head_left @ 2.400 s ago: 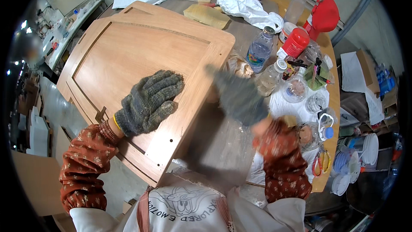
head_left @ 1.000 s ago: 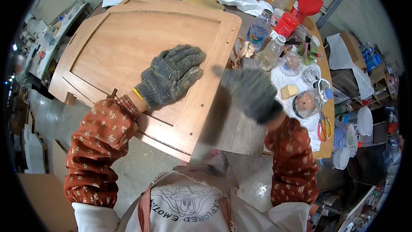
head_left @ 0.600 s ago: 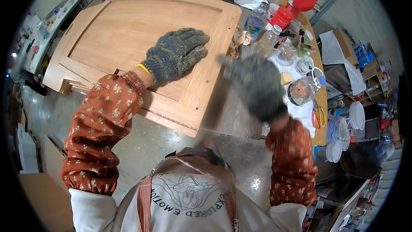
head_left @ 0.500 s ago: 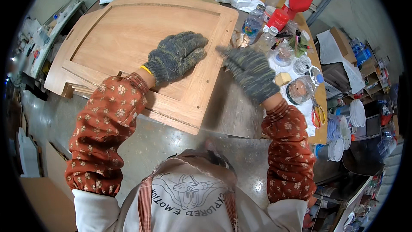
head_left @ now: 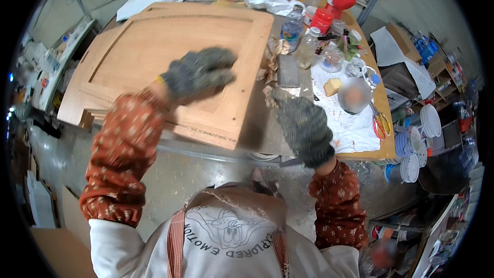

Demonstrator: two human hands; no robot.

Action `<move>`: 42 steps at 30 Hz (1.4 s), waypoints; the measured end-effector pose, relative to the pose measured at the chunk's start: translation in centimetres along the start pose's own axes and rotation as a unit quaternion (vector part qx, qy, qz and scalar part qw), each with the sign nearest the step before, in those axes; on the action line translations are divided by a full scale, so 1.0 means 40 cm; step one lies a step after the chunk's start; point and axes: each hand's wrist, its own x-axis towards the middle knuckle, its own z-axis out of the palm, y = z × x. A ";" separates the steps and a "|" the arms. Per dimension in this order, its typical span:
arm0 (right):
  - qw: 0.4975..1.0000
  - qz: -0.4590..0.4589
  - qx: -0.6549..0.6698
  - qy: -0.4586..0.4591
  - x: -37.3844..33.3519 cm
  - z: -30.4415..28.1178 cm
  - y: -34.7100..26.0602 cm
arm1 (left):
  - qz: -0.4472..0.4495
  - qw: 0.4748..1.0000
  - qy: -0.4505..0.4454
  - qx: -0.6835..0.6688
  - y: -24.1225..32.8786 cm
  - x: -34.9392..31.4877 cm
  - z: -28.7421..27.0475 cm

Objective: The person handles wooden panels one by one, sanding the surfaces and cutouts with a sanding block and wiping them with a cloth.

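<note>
Lying on the bench (head_left: pixel 277 143) by its left edge, a big wooden panel (head_left: pixel 154 46) has the open left hand (head_left: pixel 199 72) over it, apart from the right hand (head_left: pixel 302 126), whose grip I cannot tell, with a little yellow block (head_left: pixel 332 87) nearer the right edge.

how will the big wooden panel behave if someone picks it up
Probably stiff: the wooden panel shows no visible sag. Likely awkward one-handed, being far wider than the left hand. Unlikely to roll, since it lies broad and flat.

On the table (head_left: pixel 387 149), the panel (head_left: pixel 180 33) lies left of the bottles (head_left: pixel 292 28), the block (head_left: pixel 332 87) on the sheet (head_left: pixel 355 134).
</note>
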 end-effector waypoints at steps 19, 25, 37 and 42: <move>0.987 -0.111 0.113 0.030 -0.049 0.033 -0.144 | -0.241 0.953 -0.158 0.091 0.226 -0.219 -0.165; 0.992 0.010 0.129 0.006 -0.040 0.024 -0.062 | -0.262 0.952 -0.141 0.076 0.226 -0.180 -0.155; 0.974 -0.186 0.077 -0.098 -0.043 -0.009 -0.090 | -0.275 0.952 -0.119 0.069 0.224 -0.141 -0.140; 0.991 -0.093 0.072 -0.065 0.016 -0.020 -0.024 | -0.289 0.949 -0.109 0.059 0.231 -0.171 -0.152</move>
